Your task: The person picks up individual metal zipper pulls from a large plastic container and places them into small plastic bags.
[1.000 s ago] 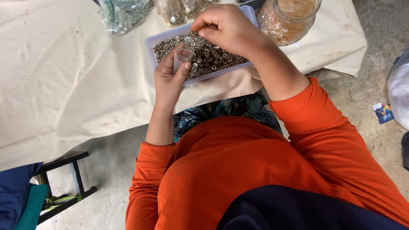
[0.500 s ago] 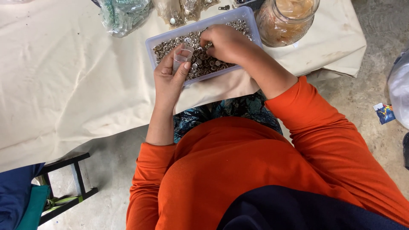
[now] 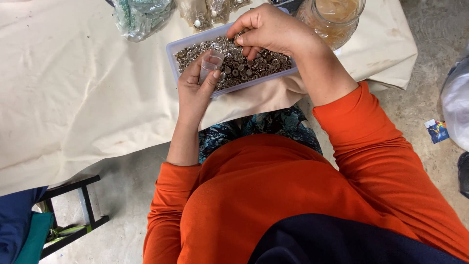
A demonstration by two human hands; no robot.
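Observation:
My left hand (image 3: 195, 88) grips a small clear plastic bag (image 3: 210, 64), held upright over the near edge of a pale plastic tray (image 3: 172, 54). The tray is filled with several small silver metal buttons (image 3: 254, 66). Over the tray's right half hovers my right hand (image 3: 266, 30), fingers curled down and pinching among the buttons; what sits between the fingertips is hidden. Both arms wear orange sleeves.
The tray rests on a table under a cream cloth (image 3: 73, 98). At the back stand a glass jar (image 3: 334, 17) and clear bags of small parts (image 3: 141, 17). A dark stool (image 3: 73, 215) is on the concrete floor at lower left, a white bag (image 3: 457, 107) at right.
My right hand has dipped into the tray's buttons and come back up slightly to the right. The left hand with the bag has stayed in place.

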